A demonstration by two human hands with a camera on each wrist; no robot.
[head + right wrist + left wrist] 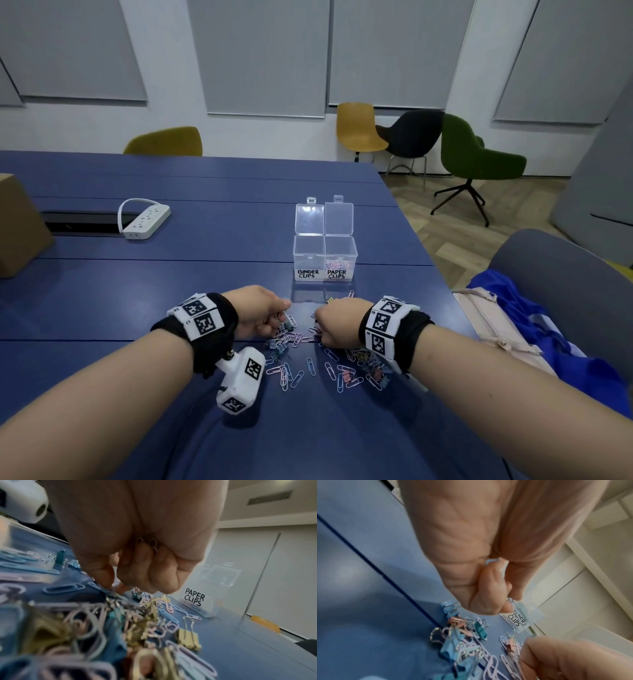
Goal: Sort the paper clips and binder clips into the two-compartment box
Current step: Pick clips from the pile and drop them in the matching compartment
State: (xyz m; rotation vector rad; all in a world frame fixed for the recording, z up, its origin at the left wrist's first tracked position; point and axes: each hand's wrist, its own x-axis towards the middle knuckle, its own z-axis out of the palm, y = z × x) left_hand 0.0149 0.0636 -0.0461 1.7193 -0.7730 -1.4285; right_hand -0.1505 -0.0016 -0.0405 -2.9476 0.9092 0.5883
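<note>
Lying scattered on the blue table [137, 291] in a loose heap: pastel paper clips [310, 366] mixed with small binder clips [277, 346], spreading between and just under both wrists. Standing a little beyond the heap, toward the far side: the clear two-compartment box [324, 255], both lids hinged up and open. Showing "BINDER CLIPS" on the left compartment, "PAPER CLIPS" on the right; holding a small bunch of pink and pale paper clips in the right one, with nothing clearly visible in the left.

Hovering low over the left edge of the heap: the left hand [262, 313], fingers curled in tight, pinching something small and pale blue between thumb and fingers in the left wrist view; too little showing to say which kind of clip.

Reaching down into the right part of the heap: the right hand [337, 320], fingers curled, gripping a few metal wire loops inside the fist in the right wrist view, thumb tip touching down among the clips.

Resting farther off on the table: a white power strip [145, 219] and a cardboard box [17, 226] at the left edge. Sitting beside the table on the right: a chair with blue cloth [534, 318] and a beige bag [486, 318].
</note>
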